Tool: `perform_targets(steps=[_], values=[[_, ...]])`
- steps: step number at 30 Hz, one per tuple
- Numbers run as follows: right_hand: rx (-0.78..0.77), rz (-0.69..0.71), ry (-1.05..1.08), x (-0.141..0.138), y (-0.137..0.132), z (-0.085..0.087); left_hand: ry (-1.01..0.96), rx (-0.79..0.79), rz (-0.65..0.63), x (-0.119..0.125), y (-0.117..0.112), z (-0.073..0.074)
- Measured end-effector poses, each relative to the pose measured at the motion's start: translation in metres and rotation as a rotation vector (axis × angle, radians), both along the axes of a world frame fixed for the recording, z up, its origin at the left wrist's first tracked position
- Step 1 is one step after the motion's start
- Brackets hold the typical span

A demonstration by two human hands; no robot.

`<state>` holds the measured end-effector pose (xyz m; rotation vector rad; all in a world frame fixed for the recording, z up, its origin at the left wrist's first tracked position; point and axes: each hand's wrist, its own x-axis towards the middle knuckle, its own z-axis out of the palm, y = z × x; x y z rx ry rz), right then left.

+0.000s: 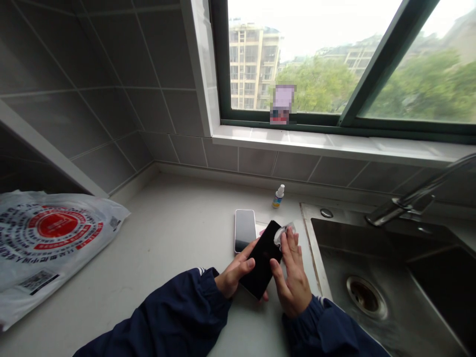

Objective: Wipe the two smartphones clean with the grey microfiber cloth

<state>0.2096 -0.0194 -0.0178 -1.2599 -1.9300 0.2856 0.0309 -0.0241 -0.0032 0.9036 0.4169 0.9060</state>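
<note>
A small room is seen, with grey wall tiles (163,114) and a wide window (297,59) above a pale counter (148,233). Green trees and a tall building are seen through the glass. A steel sink (375,238) is set into the counter on the right, with a long tap (405,203) over it and a round drain (366,296) in its floor. A white plastic bag (48,243) with a round red print is laid flat on the left side of the counter.

Two bare hands are held up over the counter, just left of the sink. A black phone (261,259) is held a little above the counter, tilted, in the left hand (234,270). It is gripped from the side, with the thumb laid on its dark face and the other fingers curled under it. A small white wipe (284,233) is pressed on the top corner of the phone by the right hand (293,282). The fingers of that hand are close together and flat on the wipe, so the phone looks to be in the middle of being wiped. Whether the wipe is wet cannot be told.

A second phone (244,229) with a pale rim is lying flat, just behind the hands. A small spray bottle (278,197) with a white top is standing upright near the wall.
</note>
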Motion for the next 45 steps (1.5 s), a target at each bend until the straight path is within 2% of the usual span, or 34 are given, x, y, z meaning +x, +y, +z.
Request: perform_targets(steps=[23,34,40,45], values=[[-0.027,-0.006,0.023,0.0010,0.0035,-0.0067,0.020,-0.017,-0.003,0.0004,0.0009,0.0021],[-0.058,0.014,0.043,0.0014,0.0028,-0.0045,-0.004,-0.019,0.006,0.0002,0.0010,-0.0001],[-0.073,0.090,0.211,0.0043,0.0030,-0.0024,-0.033,-0.004,0.019,0.0007,0.0020,-0.0025],[-0.247,0.137,0.495,0.0037,0.0032,-0.0001,-0.086,-0.020,0.045,0.0004,0.0021,-0.0073]])
